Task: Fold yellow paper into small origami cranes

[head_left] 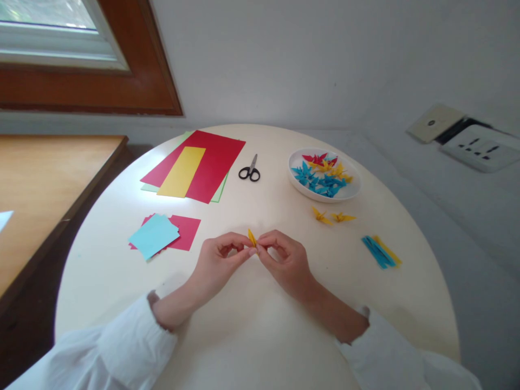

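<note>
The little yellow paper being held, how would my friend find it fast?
Find the big white table, then where the left hand and right hand meet. The small folded yellow paper is pinched between them. Only it is held; two yellow cranes lie loose to the right.

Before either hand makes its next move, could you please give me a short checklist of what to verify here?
1. Small folded yellow paper piece pinched by both left hand and right hand: ok.
2. Creases of that piece sharp: cannot tell; it is tiny and partly covered.
3. Metal scissors with black ring handles clear of both hands: ok, lying beyond them.
4. Two loose yellow paper cranes inside the shallow round white dish: not ok, they lie on the white table near it.
5. Pile of pale blue and crimson paper pieces neatly aligned: not ok, edges are askew.
</note>
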Tool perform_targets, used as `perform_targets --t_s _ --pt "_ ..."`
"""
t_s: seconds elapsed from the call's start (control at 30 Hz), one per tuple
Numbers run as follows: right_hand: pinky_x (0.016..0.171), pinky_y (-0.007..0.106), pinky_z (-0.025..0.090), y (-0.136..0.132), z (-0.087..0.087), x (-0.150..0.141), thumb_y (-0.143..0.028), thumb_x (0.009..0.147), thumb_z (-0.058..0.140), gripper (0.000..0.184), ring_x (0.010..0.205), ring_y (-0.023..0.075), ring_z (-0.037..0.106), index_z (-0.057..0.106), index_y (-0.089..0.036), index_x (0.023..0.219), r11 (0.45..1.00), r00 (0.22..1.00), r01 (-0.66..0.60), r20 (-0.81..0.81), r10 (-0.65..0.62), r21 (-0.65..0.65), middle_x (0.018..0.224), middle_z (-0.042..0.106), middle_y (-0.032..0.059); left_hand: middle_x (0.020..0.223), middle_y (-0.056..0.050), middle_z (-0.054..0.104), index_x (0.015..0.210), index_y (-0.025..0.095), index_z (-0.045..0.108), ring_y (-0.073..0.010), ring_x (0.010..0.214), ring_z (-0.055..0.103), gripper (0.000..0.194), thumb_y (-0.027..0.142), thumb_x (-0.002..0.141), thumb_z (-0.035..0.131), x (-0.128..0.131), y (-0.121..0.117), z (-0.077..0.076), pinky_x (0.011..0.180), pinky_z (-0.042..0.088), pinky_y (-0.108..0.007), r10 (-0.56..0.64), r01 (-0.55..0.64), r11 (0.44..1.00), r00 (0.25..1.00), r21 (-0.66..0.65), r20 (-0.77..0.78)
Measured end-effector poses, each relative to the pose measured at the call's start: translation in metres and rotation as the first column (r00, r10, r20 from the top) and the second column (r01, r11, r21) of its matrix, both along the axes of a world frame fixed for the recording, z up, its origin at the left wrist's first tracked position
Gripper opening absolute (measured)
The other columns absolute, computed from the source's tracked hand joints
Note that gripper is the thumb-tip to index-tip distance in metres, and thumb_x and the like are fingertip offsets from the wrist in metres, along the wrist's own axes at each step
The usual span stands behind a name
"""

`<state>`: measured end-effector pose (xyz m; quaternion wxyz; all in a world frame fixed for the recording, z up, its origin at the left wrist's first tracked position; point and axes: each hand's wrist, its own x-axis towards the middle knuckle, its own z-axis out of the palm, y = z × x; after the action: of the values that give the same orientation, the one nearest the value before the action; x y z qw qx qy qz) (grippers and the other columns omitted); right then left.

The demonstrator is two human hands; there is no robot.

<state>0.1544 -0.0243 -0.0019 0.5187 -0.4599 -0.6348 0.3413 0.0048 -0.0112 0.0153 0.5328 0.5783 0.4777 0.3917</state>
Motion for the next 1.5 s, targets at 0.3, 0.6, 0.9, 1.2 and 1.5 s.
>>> perform_targets --t_s 0.3,0.6,0.9,1.2,1.5 --pt "0.066 0.028 0.051 -0.0017 0.0012 0.0003 -0.020 0.076 0.057 0.006 0.069 0.0148 0.061 0.058 -0.020 0.071 1.000 1.000 -0.006 0.000 0.006 -0.023 0.071 0.063 0.0032 0.067 -0.003 0.064 0.070 0.015 0.066 -0.0128 0.063 0.055 0.014 0.028 0.068 0.066 -0.0001 -0.0003 0.0020 0.058 0.043 -0.024 0.034 -0.034 0.999 0.999 -0.008 0.026" --pt "0.063 0.027 0.051 0.0004 0.0006 -0.0005 -0.023 0.074 0.061 0.005 0.065 0.0142 0.060 0.061 -0.019 0.071 0.990 0.998 -0.011 -0.067 0.002 -0.138 0.069 0.064 0.0022 0.062 0.000 0.059 0.068 0.015 0.062 -0.0101 0.058 0.052 0.014 0.027 0.068 0.067 0.0002 0.0008 -0.0013 0.054 0.040 -0.022 0.059 -0.058 0.998 0.997 -0.009 0.057" --pt "0.064 0.029 0.053 0.0047 -0.0007 -0.0002 -0.030 0.070 0.064 0.017 0.069 0.0155 0.063 0.063 -0.018 0.083 0.969 0.986 -0.067 -0.166 0.028 -0.237 0.074 0.067 0.0039 0.064 0.002 0.055 0.068 0.017 0.053 -0.0092 0.059 0.051 0.015 0.024 0.069 0.066 0.0001 0.0023 -0.0029 0.056 0.041 -0.021 0.052 -0.059 0.996 0.992 0.062 0.115" --pt "0.065 0.028 0.049 0.0057 0.0020 0.0024 -0.026 0.074 0.059 0.010 0.068 0.0143 0.059 0.064 -0.018 0.077 0.968 0.992 -0.116 -0.074 0.101 -0.223 0.072 0.065 0.0028 0.066 0.002 0.055 0.067 0.017 0.052 -0.0104 0.063 0.052 0.012 0.020 0.072 0.063 -0.0009 0.0000 -0.0026 0.061 0.044 -0.024 0.042 -0.054 0.986 0.996 0.158 0.076" --pt "0.062 0.026 0.045 0.0032 0.0039 0.0029 -0.024 0.076 0.055 0.008 0.065 0.0133 0.056 0.057 -0.019 0.070 0.984 0.996 -0.083 -0.025 0.080 -0.155 0.067 0.058 0.0001 0.068 -0.001 0.061 0.080 0.016 0.060 -0.0117 0.061 0.055 0.019 0.028 0.068 0.067 0.0000 0.0021 0.0011 0.056 0.043 -0.023 0.002 0.000 1.000 0.996 -0.024 0.084"
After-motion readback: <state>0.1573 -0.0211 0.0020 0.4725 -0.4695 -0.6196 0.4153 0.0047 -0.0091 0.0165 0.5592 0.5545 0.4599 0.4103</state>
